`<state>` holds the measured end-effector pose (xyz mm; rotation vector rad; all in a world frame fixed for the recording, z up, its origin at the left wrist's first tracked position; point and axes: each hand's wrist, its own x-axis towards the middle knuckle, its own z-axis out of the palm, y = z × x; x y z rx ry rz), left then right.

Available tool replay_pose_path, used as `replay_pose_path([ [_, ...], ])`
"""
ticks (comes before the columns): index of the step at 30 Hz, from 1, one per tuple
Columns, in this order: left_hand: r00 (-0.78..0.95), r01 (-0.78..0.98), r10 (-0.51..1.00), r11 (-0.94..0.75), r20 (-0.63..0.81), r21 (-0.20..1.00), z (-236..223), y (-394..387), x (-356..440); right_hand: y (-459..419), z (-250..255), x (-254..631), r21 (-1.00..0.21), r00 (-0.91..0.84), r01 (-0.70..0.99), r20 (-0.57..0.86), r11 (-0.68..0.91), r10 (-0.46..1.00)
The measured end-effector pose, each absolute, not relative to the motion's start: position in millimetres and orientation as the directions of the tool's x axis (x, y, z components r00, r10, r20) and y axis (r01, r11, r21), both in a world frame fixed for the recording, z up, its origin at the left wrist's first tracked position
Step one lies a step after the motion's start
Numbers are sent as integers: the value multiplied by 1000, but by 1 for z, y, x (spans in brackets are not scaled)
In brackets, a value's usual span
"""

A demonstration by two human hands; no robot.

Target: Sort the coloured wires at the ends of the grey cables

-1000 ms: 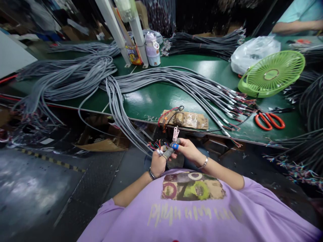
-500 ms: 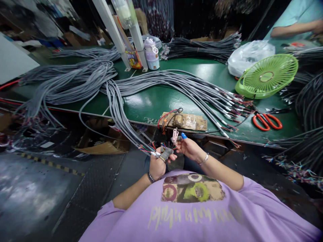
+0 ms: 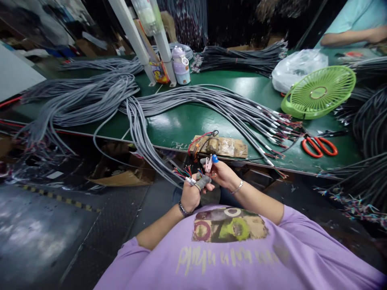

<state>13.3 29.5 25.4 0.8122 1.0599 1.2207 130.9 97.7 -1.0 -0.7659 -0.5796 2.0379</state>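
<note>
My left hand (image 3: 191, 195) is closed around the ends of several grey cables (image 3: 151, 151) in front of the bench edge. Their stripped coloured wires (image 3: 188, 172) fan out above the fist, and a grey covering wraps a finger of this hand. Close beside it, my right hand (image 3: 225, 174) has its fingers pinched together near the wire tips. A small pink clip (image 3: 209, 163) shows at those fingers, and a blue cover sits on the thumb tip. Whether thin wires are also between the right fingers is too small to tell.
On the green bench (image 3: 181, 125) lie a wooden block (image 3: 232, 146) with wires, a long bundle of grey cables (image 3: 193, 94), orange-handled scissors (image 3: 319, 146) and a green fan (image 3: 319, 92). Behind stand a bottle (image 3: 181, 66) and a plastic bag (image 3: 298, 68). Another person's arm (image 3: 347, 37) is at far right.
My right hand has shifted slightly left and closer to the left hand, and the pink clip has tilted. The left hand with the cable ends has moved slightly right.
</note>
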Motion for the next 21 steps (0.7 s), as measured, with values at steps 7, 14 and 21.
replay_pose_path([
  [7, 33, -301, 979, 201, -200, 932, 20, 31, 14, 96, 3, 130, -627, -428, -572, -323, -530, 844],
  [14, -8, -302, 981, 183, -195, 936, 23, 20, 8, 91, 14, 140, -577, -558, -507, -347, -640, 754],
  [21, -98, -347, 983, 115, -158, 931, 21, 16, 10, 92, 11, 140, -631, -504, -529, -305, -568, 808],
])
